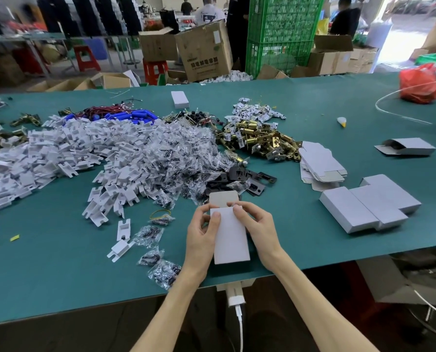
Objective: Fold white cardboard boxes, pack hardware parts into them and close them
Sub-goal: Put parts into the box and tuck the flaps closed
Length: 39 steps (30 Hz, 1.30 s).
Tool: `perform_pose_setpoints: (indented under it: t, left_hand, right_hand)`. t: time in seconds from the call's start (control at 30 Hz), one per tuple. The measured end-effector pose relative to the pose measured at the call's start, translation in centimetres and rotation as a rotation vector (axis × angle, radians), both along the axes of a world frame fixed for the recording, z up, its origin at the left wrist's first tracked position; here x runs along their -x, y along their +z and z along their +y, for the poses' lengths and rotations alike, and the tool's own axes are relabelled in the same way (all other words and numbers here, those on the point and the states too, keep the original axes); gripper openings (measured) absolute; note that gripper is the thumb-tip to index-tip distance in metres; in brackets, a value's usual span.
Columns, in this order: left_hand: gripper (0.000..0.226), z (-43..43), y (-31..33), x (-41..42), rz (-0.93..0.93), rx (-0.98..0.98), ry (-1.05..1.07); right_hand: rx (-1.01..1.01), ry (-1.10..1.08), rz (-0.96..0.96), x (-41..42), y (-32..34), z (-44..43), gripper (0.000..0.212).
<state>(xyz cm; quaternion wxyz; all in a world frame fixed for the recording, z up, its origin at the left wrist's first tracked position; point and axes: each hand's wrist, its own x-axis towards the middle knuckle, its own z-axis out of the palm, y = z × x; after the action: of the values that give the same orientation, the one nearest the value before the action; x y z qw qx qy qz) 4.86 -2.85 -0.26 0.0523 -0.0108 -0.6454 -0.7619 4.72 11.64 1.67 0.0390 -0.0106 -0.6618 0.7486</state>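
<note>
Small white rectangular cardboard box (pixel 230 235), held just above the green table surface (pixel 59 262) close to its near edge, at about the middle of that edge. The long axis runs from the near edge towards the far edge, leaning slightly left at the far end. The far end is open: its tuck flap (pixel 223 199) stands out flat beyond the box and shows a grey-brown inner face. The near end points at the person. The visible top face is plain white, with no print or label.

The box lies between the two hands. The left hand (pixel 201 240) grips its left side, fingers curled under and thumb laid on the top face near the open end. The right hand (pixel 257 229) grips the right side, fingers curled, with thumb and fingertips meeting at the far right corner of the top face.

Towards the right edge lie three closed white boxes (pixel 369 204) touching one another. Farther in is a stack of flat white box blanks (pixel 321 161). Beyond the flap lie black metal plates (pixel 247 176), with brass-coloured latch bolts (pixel 262 138), clear bags of small dark parts (pixel 181 153) and white plastic brackets (pixel 72 148).

Past the far edge, a brown corrugated carton (pixel 204 49) bears dark printed characters, too blurred to read.
</note>
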Motion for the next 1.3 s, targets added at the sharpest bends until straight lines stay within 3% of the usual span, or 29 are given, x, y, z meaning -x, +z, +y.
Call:
perform_pose_setpoints:
  t: [0.2,0.37,0.53,0.87,1.07,1.3]
  left_hand:
    - [0.008,0.0,-0.2,0.0,0.001,0.043,0.008]
    - [0.005,0.1,-0.2,0.0,-0.001,0.045,-0.002]
    - [0.008,0.1,0.0,-0.1,-0.003,0.036,-0.008]
    - [0.011,0.1,0.0,-0.1,0.002,0.081,-0.004]
    - [0.009,0.0,-0.1,-0.1,0.014,0.085,-0.014]
    - [0.007,0.0,-0.1,-0.1,0.021,0.089,-0.026]
  right_hand:
    - [-0.02,0.005,0.012,-0.1,-0.2,0.1,0.009]
    - [-0.001,0.017,0.06,-0.3,-0.2,-0.1,0.024]
    - [-0.064,-0.014,0.084,-0.2,-0.4,-0.2,0.008]
    - [-0.405,-0.104,0.2,0.4,-1.2,-1.0,0.008]
    - [-0.413,-0.101,0.189,0.4,-1.1,-0.9,0.015]
    - [-0.321,-0.093,0.118,0.4,-1.0,-0.5,0.008]
